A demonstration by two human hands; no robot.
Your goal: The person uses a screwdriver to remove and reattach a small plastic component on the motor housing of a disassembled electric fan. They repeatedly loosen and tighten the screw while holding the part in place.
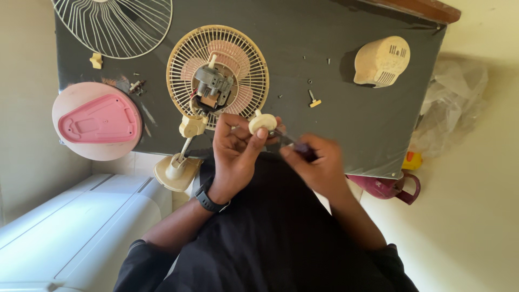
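1. We are pinching a small cream round knob (263, 123) between thumb and fingertips of our left hand (233, 154), just above the table's near edge.
2. Our right hand (319, 165) is closing around a dark-handled screwdriver (292, 141), its tip meeting the knob.
3. We are working over a dark table (324, 38); a cream fan grille with bare motor (217, 75) is lying just beyond the hands.
4. A pink base plate (97, 120) and a cream motor cover (382, 61) are sitting well apart.
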